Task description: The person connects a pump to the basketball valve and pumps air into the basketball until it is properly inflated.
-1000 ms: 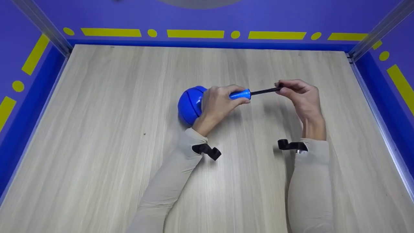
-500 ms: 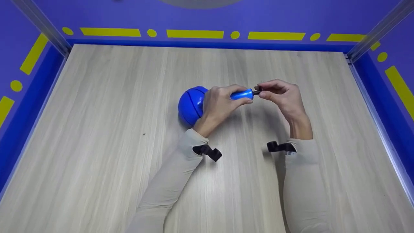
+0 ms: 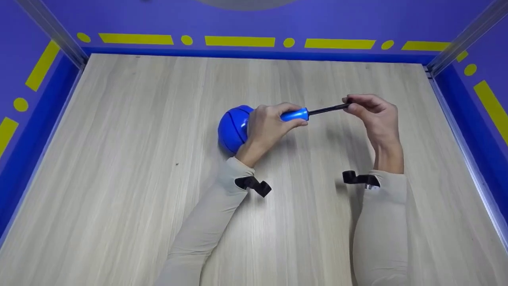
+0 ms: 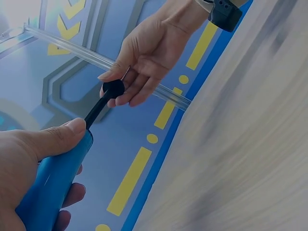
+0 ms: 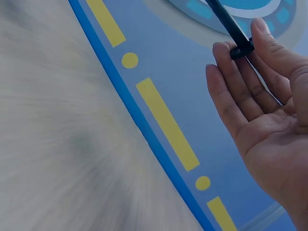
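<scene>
A blue hand pump lies along my left hand, whose fingers and thumb wrap its barrel. Its black rod is drawn well out to the right. At the rod's far end my right hand pinches the small black handle between thumb and fingers; the right wrist view shows the handle's end at the fingertips. A blue ball with dark seam lines sits just left of my left hand, which covers its right side. The pump's ball end is hidden behind that hand.
The ball and hands are over a light wood-grain table. Blue-purple walls with yellow markings enclose its back and sides, with metal posts at the corners. Each wrist carries a black camera mount.
My right hand pushed the rod in toward the barrel half a second ago, and has since pulled it back out to the right. The left hand and ball stay nearly still.
</scene>
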Action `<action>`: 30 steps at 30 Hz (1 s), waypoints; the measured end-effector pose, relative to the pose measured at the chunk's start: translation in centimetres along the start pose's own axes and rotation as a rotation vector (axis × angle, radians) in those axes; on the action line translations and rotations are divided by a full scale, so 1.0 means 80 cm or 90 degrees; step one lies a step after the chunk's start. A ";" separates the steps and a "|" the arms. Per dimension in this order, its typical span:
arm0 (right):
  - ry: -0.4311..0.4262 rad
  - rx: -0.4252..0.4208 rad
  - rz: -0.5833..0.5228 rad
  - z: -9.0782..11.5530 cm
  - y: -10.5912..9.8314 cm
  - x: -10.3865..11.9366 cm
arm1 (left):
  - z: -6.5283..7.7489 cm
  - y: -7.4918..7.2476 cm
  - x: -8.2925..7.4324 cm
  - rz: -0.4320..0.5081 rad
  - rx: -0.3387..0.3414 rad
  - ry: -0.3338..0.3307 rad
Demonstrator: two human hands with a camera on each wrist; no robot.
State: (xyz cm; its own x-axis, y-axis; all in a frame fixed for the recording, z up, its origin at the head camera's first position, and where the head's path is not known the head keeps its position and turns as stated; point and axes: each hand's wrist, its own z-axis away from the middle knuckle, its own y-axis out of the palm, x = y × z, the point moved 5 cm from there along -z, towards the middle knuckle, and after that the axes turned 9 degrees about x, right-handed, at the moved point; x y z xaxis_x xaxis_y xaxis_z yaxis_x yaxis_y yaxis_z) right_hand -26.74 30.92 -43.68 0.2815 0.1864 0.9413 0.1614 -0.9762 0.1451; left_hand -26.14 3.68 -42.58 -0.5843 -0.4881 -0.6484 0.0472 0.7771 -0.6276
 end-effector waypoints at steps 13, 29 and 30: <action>0.041 0.107 0.063 -0.011 0.073 -0.021 | 0.000 0.001 -0.003 -0.023 -0.005 -0.006; -0.032 -0.013 0.001 -0.001 0.007 0.001 | 0.001 -0.003 0.000 0.027 0.000 -0.006; -0.029 -0.010 -0.002 -0.002 0.008 -0.001 | 0.001 -0.003 0.000 0.019 0.001 -0.008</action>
State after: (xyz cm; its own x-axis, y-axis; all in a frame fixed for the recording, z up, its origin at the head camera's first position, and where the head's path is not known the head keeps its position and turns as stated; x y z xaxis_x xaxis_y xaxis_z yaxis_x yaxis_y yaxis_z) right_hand -26.78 30.28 -43.62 0.3244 0.1941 0.9258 0.1474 -0.9771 0.1532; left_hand -26.09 3.50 -42.46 -0.5723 -0.4691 -0.6726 0.0660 0.7912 -0.6080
